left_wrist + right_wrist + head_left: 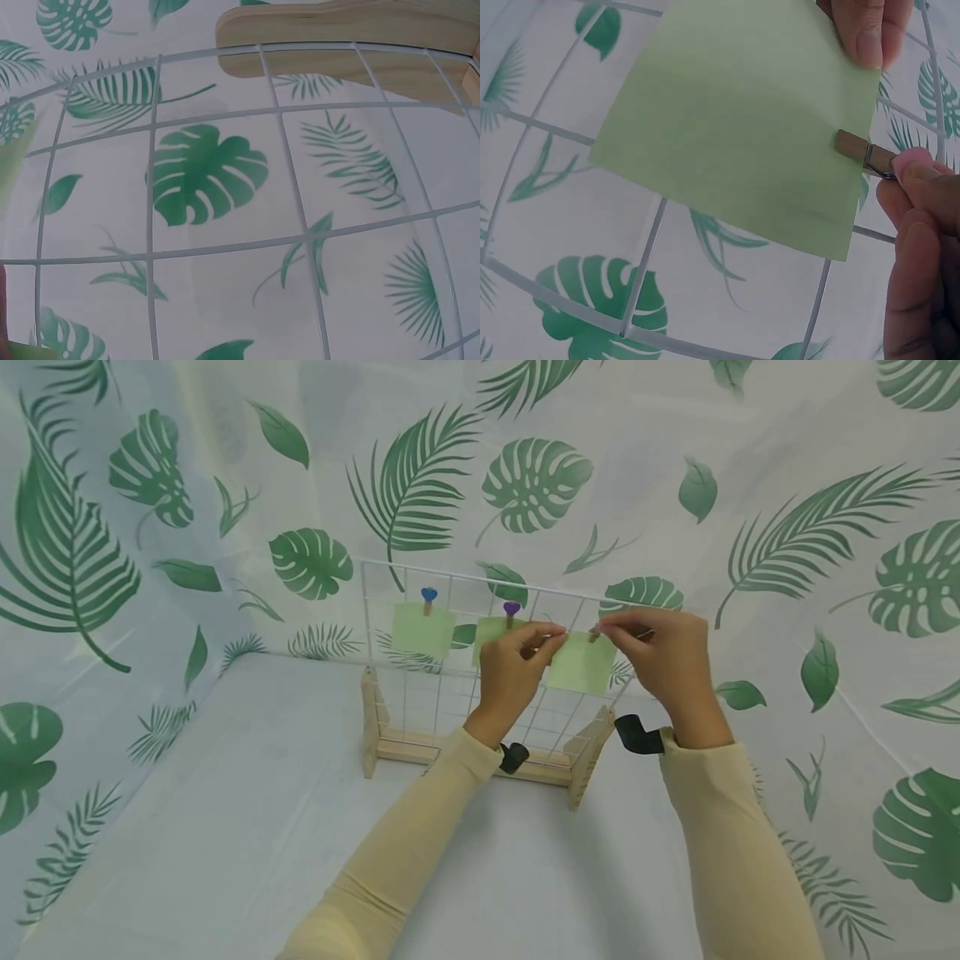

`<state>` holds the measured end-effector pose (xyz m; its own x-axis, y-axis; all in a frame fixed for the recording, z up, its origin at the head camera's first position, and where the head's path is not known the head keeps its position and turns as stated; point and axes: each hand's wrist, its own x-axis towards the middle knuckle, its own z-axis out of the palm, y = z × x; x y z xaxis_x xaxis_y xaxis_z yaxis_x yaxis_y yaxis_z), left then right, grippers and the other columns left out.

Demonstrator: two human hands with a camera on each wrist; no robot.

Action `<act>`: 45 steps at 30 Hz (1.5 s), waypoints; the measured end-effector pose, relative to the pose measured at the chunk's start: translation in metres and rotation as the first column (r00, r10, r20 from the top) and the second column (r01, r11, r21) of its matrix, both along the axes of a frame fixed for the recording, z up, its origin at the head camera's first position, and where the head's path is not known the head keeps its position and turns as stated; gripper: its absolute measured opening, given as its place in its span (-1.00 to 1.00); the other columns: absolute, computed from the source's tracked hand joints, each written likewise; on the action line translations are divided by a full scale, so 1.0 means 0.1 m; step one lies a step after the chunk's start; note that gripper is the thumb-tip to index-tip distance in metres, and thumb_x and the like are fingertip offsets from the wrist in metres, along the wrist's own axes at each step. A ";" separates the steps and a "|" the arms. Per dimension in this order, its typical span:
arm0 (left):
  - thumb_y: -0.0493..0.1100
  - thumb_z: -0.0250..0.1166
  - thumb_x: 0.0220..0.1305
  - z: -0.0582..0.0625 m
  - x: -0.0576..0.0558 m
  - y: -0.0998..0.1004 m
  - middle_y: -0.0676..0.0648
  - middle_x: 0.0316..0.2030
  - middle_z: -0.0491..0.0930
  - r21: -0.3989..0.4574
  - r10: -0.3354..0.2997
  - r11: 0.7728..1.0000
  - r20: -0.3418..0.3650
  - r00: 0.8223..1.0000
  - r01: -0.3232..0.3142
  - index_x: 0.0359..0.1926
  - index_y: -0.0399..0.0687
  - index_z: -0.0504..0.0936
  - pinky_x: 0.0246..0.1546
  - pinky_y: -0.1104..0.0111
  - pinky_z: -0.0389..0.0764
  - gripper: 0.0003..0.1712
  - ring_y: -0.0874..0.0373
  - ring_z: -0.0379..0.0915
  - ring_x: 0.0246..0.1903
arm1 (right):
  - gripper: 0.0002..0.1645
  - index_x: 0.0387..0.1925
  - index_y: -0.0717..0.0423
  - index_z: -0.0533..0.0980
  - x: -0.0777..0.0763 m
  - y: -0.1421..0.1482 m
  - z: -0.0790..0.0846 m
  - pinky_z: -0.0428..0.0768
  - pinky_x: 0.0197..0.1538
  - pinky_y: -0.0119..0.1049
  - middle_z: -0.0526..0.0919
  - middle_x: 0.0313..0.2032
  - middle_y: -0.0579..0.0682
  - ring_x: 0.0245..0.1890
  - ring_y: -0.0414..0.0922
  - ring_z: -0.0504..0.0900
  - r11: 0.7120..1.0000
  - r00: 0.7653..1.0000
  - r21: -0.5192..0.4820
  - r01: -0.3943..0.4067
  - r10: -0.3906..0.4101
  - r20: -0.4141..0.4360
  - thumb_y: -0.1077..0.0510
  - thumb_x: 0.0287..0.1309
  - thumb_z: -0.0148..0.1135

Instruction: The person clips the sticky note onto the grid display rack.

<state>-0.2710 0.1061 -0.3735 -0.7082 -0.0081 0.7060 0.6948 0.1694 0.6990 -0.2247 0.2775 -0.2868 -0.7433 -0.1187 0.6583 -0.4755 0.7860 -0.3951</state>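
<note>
A green paper note (582,665) lies against the white wire grid (457,578), near its right end. With thumb and forefinger, my left hand (512,675) pinches the note at its upper left corner. My right hand (670,662) pinches the pink end of a small wooden clothespin (864,151), whose tip overlaps the note's top edge. In the right wrist view the left fingertips (868,46) show at the paper's edge. Two more green notes hang to the left, one under a blue heart clothespin (428,595), one under a purple heart clothespin (512,608); my left hand partly covers the latter note.
The grid stands in a wooden base (405,749) with upright end pieces, on a white surface (225,827). Behind it hangs a white sheet with green leaf prints (536,485). A black wrist camera (638,735) sits by my right cuff.
</note>
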 end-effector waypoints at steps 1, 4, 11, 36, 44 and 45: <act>-0.24 0.46 0.45 0.00 0.00 0.00 -0.15 -0.24 0.85 0.002 0.002 1.000 -0.001 1.000 -0.002 -0.10 -0.23 0.85 -0.43 0.59 0.55 -0.87 0.08 0.75 -0.44 | -0.90 -0.17 0.37 0.80 -0.01 -0.01 0.01 0.33 -0.23 -0.80 0.83 -0.21 0.32 -0.28 0.28 0.82 1.000 1.000 0.008 0.003 -0.003 0.010 0.37 0.36 0.44; -0.24 0.47 0.45 0.01 0.01 0.01 -0.15 -0.23 0.85 0.001 0.011 1.000 -0.005 1.000 -0.011 -0.11 -0.22 0.85 -0.42 0.58 0.57 -0.87 0.08 0.77 -0.42 | -0.88 -0.15 0.37 0.80 -0.01 -0.02 0.02 0.32 -0.26 -0.77 0.83 -0.20 0.32 -0.28 0.27 0.83 1.000 0.999 0.024 0.008 -0.009 0.034 0.36 0.36 0.46; -0.22 0.48 0.45 0.00 0.00 0.02 -0.12 -0.19 0.86 -0.016 0.027 0.999 -0.016 1.000 -0.027 -0.09 -0.21 0.85 -0.32 0.59 0.63 -0.86 0.09 0.80 -0.33 | -0.87 -0.12 0.36 0.80 0.00 -0.05 0.05 0.29 -0.37 -0.72 0.83 -0.21 0.31 -0.31 0.24 0.82 0.998 0.999 0.058 0.026 -0.029 0.044 0.36 0.35 0.47; -0.22 0.39 0.43 -0.14 0.05 -0.32 -0.10 -0.37 0.84 -0.112 0.159 0.972 -0.335 0.929 -0.207 -0.13 -0.23 0.87 -0.48 0.36 0.72 -0.82 0.09 0.77 -0.51 | -0.90 -0.25 0.44 0.69 0.10 0.03 -0.29 0.35 -0.20 -0.80 0.75 -0.44 0.31 -0.49 0.21 0.70 0.996 0.983 -0.074 0.047 -0.060 -0.172 0.38 0.32 0.38; -0.04 0.17 0.53 -0.25 0.22 -0.68 -0.13 -0.23 0.85 -0.074 0.276 0.940 -0.404 0.872 -0.332 -0.07 -0.19 0.86 -0.35 0.08 0.74 -0.59 -0.09 0.76 -0.29 | -0.74 -0.09 0.45 0.71 0.29 0.08 -0.53 0.55 0.06 -0.26 0.77 -0.19 0.37 -0.16 0.31 0.70 0.995 0.977 -0.055 0.079 -0.088 -0.196 0.27 0.35 0.34; -0.03 0.17 0.54 -0.28 0.26 -0.73 -0.13 -0.20 0.85 -0.080 0.275 0.940 -0.397 0.875 -0.332 -0.05 -0.19 0.85 -0.24 0.04 0.76 -0.59 -0.11 0.76 -0.23 | -0.72 -0.06 0.44 0.71 0.32 0.09 -0.56 0.56 0.06 -0.09 0.77 -0.14 0.37 -0.10 0.32 0.68 0.995 0.977 -0.056 0.084 -0.093 -0.190 0.26 0.35 0.34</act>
